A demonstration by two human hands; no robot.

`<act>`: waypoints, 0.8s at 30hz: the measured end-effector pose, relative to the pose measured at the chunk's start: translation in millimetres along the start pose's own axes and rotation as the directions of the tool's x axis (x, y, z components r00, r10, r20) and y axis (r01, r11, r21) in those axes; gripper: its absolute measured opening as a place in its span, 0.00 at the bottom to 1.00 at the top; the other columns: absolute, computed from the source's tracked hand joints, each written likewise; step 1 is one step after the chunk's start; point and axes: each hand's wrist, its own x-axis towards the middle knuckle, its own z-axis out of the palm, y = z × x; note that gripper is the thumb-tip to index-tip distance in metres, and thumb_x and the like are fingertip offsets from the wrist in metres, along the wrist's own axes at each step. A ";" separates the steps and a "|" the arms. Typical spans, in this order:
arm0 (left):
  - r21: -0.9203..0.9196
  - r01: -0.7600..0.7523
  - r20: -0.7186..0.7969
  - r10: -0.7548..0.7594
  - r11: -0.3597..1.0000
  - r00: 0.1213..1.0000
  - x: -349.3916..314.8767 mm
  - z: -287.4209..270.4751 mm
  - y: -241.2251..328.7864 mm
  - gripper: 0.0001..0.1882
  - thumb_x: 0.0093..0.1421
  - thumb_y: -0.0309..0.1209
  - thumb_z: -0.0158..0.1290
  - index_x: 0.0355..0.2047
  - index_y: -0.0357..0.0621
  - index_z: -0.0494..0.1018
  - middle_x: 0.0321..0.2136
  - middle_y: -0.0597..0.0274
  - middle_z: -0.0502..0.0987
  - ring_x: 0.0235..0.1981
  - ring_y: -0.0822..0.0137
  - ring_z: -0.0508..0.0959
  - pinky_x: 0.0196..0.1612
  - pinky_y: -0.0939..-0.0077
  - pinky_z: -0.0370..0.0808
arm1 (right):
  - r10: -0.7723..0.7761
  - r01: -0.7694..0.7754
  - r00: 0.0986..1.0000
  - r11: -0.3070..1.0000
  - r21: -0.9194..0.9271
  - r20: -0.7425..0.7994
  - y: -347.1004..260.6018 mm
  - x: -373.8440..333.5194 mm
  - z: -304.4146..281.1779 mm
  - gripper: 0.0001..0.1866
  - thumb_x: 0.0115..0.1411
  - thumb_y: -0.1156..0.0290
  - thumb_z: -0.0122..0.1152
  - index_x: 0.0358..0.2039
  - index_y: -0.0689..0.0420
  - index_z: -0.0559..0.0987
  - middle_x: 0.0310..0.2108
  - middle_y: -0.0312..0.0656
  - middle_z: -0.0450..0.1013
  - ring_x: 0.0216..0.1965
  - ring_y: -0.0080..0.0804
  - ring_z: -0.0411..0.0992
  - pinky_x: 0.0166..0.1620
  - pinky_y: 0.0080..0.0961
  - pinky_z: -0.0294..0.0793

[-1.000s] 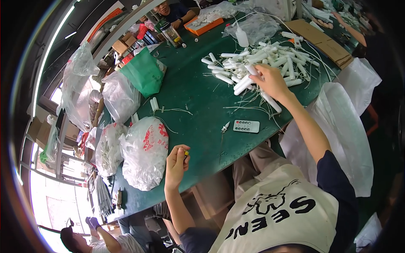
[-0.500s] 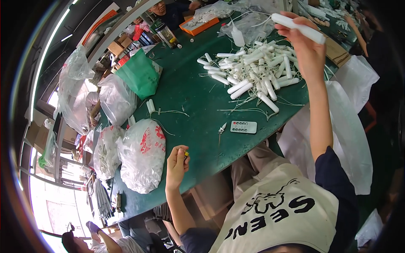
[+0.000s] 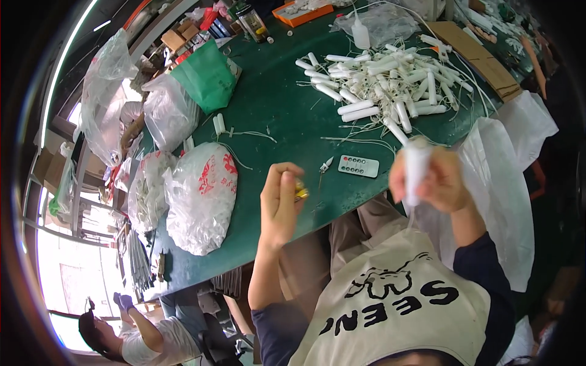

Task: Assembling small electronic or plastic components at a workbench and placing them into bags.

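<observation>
My right hand is closed around a white candle-shaped tube, held close to the apron and pointing along my view; motion blurs it. My left hand, raised over the table's front edge, has its fingers curled on a small shiny yellow piece, mostly hidden, its kind unclear. Between the hands lie a white remote control with rows of buttons and a small flame-shaped white tip with a thin wire. Beyond them is a heap of white tubes with thin cords.
Stuffed clear plastic bags stand on the green table at left, near a green bag. A white squeeze bottle, an orange tray and cardboard lie behind. A co-worker sits at lower left.
My right hand has come down from above the heap toward my body, bringing the white tube with it. My left hand has moved up and right, still on the yellow piece. The view has shifted.
</observation>
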 end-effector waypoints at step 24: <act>0.653 -0.645 0.397 0.545 0.397 0.738 8.1 28.5 21.5 0.05 0.51 0.24 0.50 0.29 0.40 0.66 0.14 0.62 0.68 0.13 0.63 0.69 0.14 0.73 0.64 | 0.073 -0.040 0.996 0.880 -0.474 0.051 54.7 -13.2 27.7 0.16 0.47 0.70 0.62 0.36 0.62 0.73 0.24 0.42 0.68 0.21 0.32 0.65 0.26 0.25 0.63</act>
